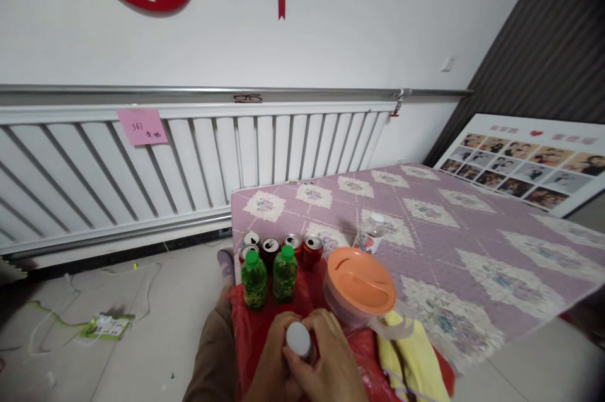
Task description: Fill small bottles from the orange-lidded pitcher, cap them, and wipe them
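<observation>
Both my hands are wrapped round a white-capped bottle (299, 338) at the bottom centre of the head view, hiding most of its body. My left hand (274, 355) closes on its left side, and my right hand (331, 358) grips it from the right with the thumb across the front. Just beyond stand two green drink bottles (255, 282) with green caps. Behind those are several opened drink cans (312, 252). Right of my hands sits a clear jug (333, 301) with an orange lid (362, 279).
A red plastic bag (248, 326) lies under these things on a floral bed cover (331, 191). A second white-capped clear bottle (371, 235) stands behind the jug, and a yellow cloth (416, 358) lies at right. A radiator (265, 143) runs along the wall; a power strip (108, 326) lies on the floor.
</observation>
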`<action>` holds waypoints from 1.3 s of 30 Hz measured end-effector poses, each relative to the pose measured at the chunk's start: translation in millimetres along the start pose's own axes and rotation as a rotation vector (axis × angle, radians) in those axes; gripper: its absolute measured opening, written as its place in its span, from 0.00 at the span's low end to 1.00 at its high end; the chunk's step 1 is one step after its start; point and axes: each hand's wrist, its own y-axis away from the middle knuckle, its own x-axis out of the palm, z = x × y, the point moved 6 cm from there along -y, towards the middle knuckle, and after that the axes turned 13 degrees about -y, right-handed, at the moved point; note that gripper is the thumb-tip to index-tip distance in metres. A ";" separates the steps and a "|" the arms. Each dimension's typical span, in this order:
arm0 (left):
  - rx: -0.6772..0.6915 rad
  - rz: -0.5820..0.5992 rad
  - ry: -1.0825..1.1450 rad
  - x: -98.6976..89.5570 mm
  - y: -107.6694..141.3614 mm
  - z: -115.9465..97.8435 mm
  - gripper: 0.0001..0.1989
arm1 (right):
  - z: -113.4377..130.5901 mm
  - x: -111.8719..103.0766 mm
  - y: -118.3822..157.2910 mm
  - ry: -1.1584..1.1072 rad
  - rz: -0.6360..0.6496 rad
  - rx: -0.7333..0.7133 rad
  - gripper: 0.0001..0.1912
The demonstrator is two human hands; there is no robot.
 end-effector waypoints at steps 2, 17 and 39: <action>0.002 -0.003 -0.007 -1.0 -0.9 -1.5 0.21 | 1.6 -0.2 -1.6 -0.018 0.029 -0.007 0.09; -0.021 0.003 0.035 -0.2 2.6 1.2 0.24 | -5.1 -1.3 6.0 -0.197 0.076 0.074 0.34; -0.005 -0.022 0.049 -2.4 3.2 1.8 0.23 | -13.5 2.7 11.3 -0.111 -0.009 -0.015 0.35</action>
